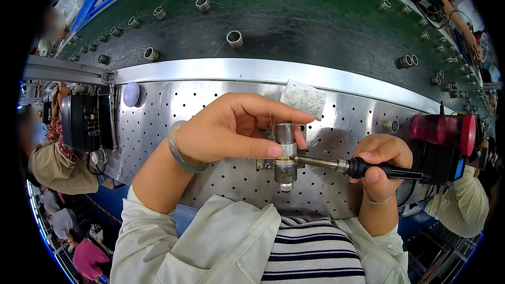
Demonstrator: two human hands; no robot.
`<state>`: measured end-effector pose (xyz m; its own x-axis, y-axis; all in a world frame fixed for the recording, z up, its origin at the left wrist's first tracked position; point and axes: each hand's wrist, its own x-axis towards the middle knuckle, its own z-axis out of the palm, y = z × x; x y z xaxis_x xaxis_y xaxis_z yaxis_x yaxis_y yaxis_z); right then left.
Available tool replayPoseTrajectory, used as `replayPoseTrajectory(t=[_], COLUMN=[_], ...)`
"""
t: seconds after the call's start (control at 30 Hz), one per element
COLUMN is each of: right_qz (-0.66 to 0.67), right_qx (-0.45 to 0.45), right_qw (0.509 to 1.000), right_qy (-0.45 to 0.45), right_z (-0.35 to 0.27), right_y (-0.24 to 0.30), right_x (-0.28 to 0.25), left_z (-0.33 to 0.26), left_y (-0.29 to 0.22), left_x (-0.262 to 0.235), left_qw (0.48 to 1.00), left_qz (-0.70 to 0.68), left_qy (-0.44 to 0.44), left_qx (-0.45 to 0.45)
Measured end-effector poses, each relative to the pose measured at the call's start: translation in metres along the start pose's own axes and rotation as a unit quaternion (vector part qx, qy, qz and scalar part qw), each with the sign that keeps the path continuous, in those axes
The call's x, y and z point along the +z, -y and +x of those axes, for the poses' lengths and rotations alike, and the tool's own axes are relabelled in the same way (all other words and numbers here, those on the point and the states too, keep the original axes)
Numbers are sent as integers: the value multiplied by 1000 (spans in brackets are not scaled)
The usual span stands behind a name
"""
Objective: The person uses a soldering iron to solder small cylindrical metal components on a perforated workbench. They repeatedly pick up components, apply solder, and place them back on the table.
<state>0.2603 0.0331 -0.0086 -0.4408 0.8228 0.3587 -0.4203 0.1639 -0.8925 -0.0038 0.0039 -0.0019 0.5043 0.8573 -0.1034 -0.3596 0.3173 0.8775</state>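
Observation:
In front of me a metal cylinder (pixel 284 133) stands upright on a fixture, with a small silver ring (pixel 288 150) around its middle. My left hand (pixel 226 126) reaches over from the left, thumb and fingers closed around the ring, and a thin wire rises beside the thumb. A soldering iron (pixel 321 162) lies level in my right hand (pixel 383 159), its black handle gripped between thumb and fingers. The iron's tip meets the right side of the ring, or comes very near it. Below the ring is a ridged metal base (pixel 285 172) with a rounded end.
A perforated metal worktop (pixel 158 126) lies under my hands. Beyond its rail runs a green belt (pixel 294 16) carrying several small rings with wires. Around me are a crumpled white sheet (pixel 303 99), a lilac ball (pixel 131 94), a loose ring (pixel 391 125), a red canister (pixel 442 132) and a black device (pixel 80 121).

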Motion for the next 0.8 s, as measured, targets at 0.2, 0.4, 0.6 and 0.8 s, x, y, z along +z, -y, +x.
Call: replayPoseTrajectory(t=[0.2, 0.4, 0.6, 0.8], right_qz=[-9, -14, 13, 26], right_qx=[-23, -15, 19, 23], right_qw=[1000, 1000, 998, 998], right_qy=[14, 4, -55, -45], right_z=[1, 0, -4, -3], right_y=[-2, 0, 1, -1], right_x=[0, 0, -4, -3], left_z=[0, 1, 3, 1], left_y=[-4, -11, 0, 0], left_x=[5, 10, -1, -7], left_qw=[998, 998, 998, 995], left_qz=[-38, -38, -44, -80], left_qy=[-29, -30, -10, -5], left_qx=[-35, -50, -32, -65])
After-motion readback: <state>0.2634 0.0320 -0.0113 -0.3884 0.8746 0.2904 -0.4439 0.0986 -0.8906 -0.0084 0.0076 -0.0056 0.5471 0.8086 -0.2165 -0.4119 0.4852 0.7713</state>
